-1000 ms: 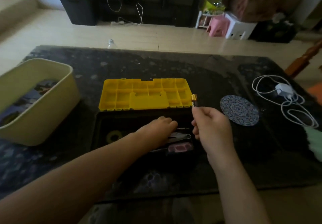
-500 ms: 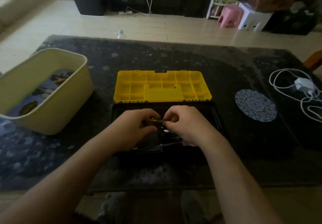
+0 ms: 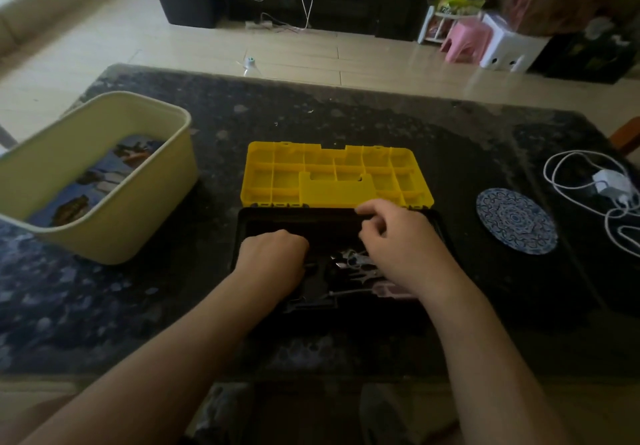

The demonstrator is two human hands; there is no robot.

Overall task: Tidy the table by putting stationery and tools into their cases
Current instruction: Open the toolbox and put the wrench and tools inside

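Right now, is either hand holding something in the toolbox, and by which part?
It cannot be told. The left hand and the right hand are both curled over the open toolbox, and their fingers hide any grip.

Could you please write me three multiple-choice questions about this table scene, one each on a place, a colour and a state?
1. Where does the round coaster lie? A) right of the toolbox B) inside the tub C) on the floor
2. What colour is the lid? A) red B) yellow C) white
3. How is the toolbox? A) latched shut B) upside down C) open
Answers: 1 A, it lies on the table beside the box; 2 B, its compartments are yellow; 3 C, tools show inside.
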